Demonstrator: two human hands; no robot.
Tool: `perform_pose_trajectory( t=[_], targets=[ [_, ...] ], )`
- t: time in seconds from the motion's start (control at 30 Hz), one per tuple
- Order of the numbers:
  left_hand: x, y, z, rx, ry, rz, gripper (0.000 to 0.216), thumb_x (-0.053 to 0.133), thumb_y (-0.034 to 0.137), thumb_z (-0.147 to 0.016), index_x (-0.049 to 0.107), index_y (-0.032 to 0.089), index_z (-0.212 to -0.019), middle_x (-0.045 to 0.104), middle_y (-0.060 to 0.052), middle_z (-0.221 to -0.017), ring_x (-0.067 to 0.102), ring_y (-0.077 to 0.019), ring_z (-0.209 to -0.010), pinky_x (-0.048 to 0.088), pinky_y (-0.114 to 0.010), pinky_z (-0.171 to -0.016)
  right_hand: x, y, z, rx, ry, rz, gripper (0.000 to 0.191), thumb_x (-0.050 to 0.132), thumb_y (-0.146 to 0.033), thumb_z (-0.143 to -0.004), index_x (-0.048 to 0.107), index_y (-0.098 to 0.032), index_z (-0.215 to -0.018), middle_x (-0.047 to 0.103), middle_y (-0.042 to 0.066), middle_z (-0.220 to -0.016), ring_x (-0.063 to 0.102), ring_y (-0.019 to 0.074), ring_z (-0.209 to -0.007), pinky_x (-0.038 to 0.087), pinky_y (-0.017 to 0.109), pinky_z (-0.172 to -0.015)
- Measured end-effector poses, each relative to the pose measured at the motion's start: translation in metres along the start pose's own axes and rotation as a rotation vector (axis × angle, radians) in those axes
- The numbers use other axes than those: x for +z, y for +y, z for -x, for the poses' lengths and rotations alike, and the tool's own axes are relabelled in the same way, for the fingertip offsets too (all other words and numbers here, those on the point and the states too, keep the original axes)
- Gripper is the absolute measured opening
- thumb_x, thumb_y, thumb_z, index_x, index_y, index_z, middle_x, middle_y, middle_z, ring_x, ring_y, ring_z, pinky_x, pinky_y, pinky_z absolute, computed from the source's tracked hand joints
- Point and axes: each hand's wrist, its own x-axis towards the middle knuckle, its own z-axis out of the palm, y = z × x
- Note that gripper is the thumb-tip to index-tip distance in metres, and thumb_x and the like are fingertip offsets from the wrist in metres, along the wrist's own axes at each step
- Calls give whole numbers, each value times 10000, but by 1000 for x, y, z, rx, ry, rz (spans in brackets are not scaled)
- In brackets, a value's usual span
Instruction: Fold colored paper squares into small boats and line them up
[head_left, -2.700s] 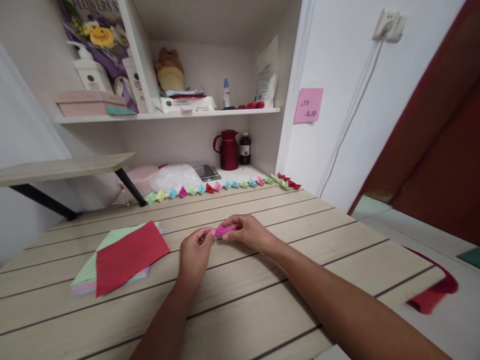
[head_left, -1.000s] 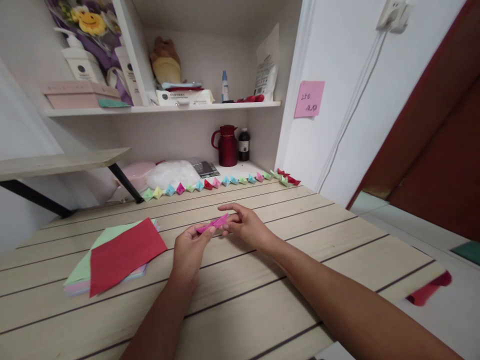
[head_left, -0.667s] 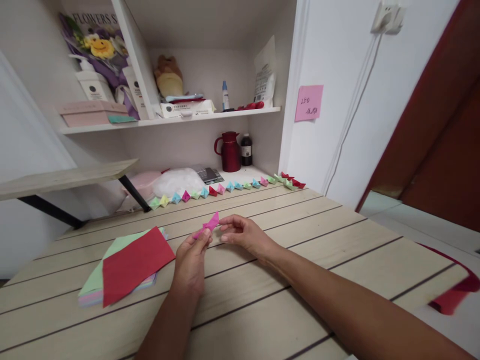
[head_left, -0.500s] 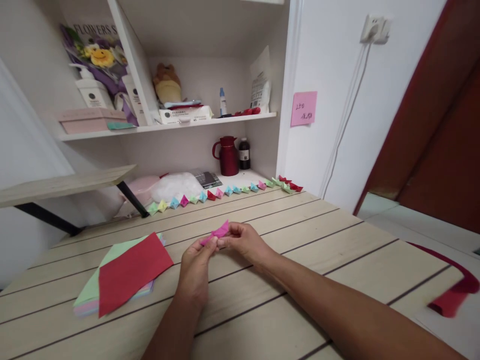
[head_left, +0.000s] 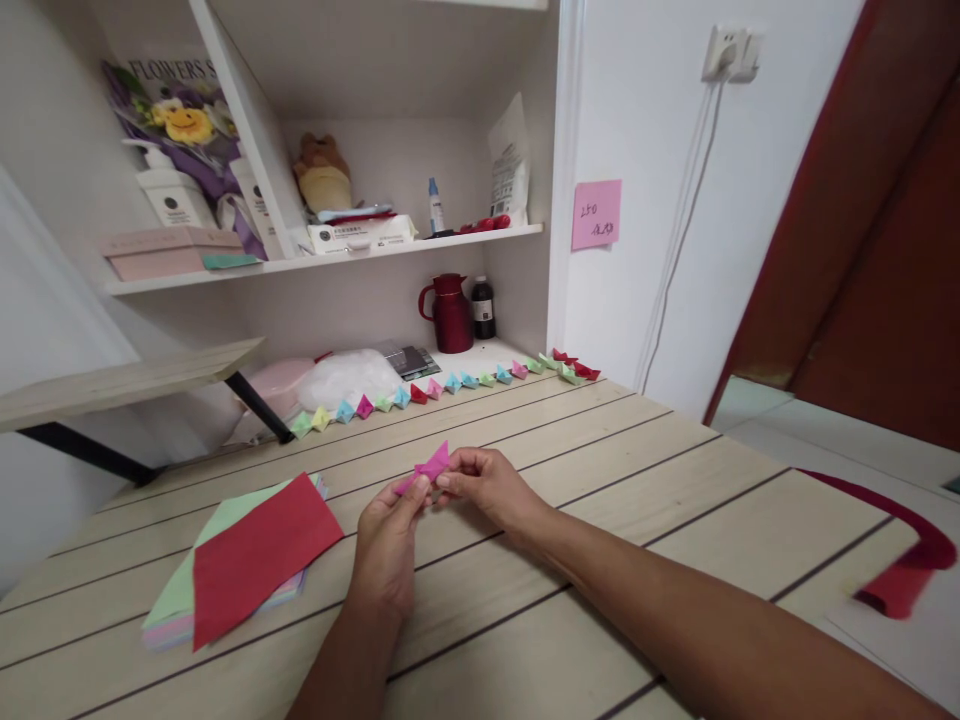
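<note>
A small pink folded paper piece [head_left: 429, 466] is pinched between the fingertips of both hands, a little above the wooden table [head_left: 525, 600]. My left hand [head_left: 390, 545] grips its left end and my right hand [head_left: 484, 487] grips its right side. To the left lies a stack of coloured paper sheets [head_left: 244, 555] with a red sheet on top. Along the table's far edge stands a row of several small folded paper pieces [head_left: 442, 385] in green, blue, pink and red.
Behind the table is a white shelf unit with a dark red jug [head_left: 451, 314], a dark bottle [head_left: 483, 307], a plastic bag [head_left: 346, 375] and bottles above. A pink sticky note [head_left: 596, 214] is on the wall. A red strip [head_left: 896, 570] lies at right.
Both hands first held the pink piece flat; the right hand briefly let go and opened, then closed on it again. The piece now shows a raised pointed tip.
</note>
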Motion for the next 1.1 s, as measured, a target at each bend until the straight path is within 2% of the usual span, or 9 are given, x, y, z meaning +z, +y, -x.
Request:
perform_pose_trajectory(
  t=[0.1, 0.23, 0.3, 0.5, 0.6, 0.77, 0.87, 1.0, 1.1],
  targets=[
    [-2, -5, 0, 23, 13, -99, 285, 832, 325, -582, 711, 138, -760, 662, 3, -672, 562, -117, -666, 437, -255, -715, 1, -1, -1, -2, 45, -16, 421, 878, -364, -509, 633, -163, -786, 682, -3, -688, 640, 146, -636, 517, 294, -687],
    [-1, -10, 1, 63, 27, -190, 248, 812, 340, -612, 689, 141, -695, 651, 5, -656, 576, -134, -695, 428, -254, -718, -3, 0, -3, 19, 83, 38, 376, 861, -407, -524, 616, -144, -638, 674, 15, -608, 634, 154, -606, 518, 305, -684],
    [1, -9, 2, 62, 28, -188, 248, 810, 342, -615, 688, 142, -697, 668, -10, -681, 595, -150, -726, 436, -266, -740, -6, 1, -4, 33, 97, 38, 377, 856, -422, -530, 629, -137, -628, 683, 28, -611, 640, 157, -603, 520, 307, -681],
    [2, -6, 3, 71, 74, -164, 281, 828, 366, -595, 683, 139, -678, 614, 17, -602, 542, -118, -634, 426, -259, -697, -3, 0, 0, 53, 17, -30, 414, 769, -520, -654, 668, -127, -739, 694, 45, -633, 687, 196, -625, 526, 349, -729],
    [-1, -7, 1, 72, 88, -161, 295, 821, 390, -600, 675, 141, -661, 609, 18, -597, 530, -113, -622, 423, -256, -686, -2, 0, 0, 42, -9, -28, 396, 740, -516, -688, 663, -131, -739, 688, 40, -624, 678, 187, -622, 524, 344, -727],
    [-4, -9, 1, 87, 140, -277, 322, 795, 440, -621, 683, 139, -649, 630, 3, -601, 540, -123, -623, 408, -250, -660, -9, 1, -4, 49, 168, 218, 286, 812, -361, -610, 618, -150, -595, 625, -8, -539, 544, 106, -520, 427, 228, -543],
    [-3, -8, 1, 98, 125, -299, 339, 764, 461, -651, 663, 140, -605, 618, 2, -567, 528, -120, -597, 400, -247, -640, -11, 0, -2, 134, 199, 318, 334, 750, -388, -697, 572, -158, -534, 551, -24, -446, 439, 76, -410, 329, 215, -434],
    [-3, -7, 1, 63, 120, -278, 343, 726, 464, -680, 650, 139, -603, 609, 3, -546, 478, -105, -524, 377, -247, -567, -7, -3, 0, 257, 195, 207, 332, 691, -390, -753, 556, -163, -552, 575, -6, -476, 431, 74, -363, 330, 212, -384],
    [-4, -8, 0, 61, 113, -260, 352, 723, 473, -680, 644, 139, -601, 604, 1, -546, 475, -105, -515, 373, -249, -550, -6, -3, 1, 255, 177, 168, 317, 687, -391, -755, 565, -158, -577, 599, 6, -509, 449, 79, -369, 362, 221, -404]
  ],
)
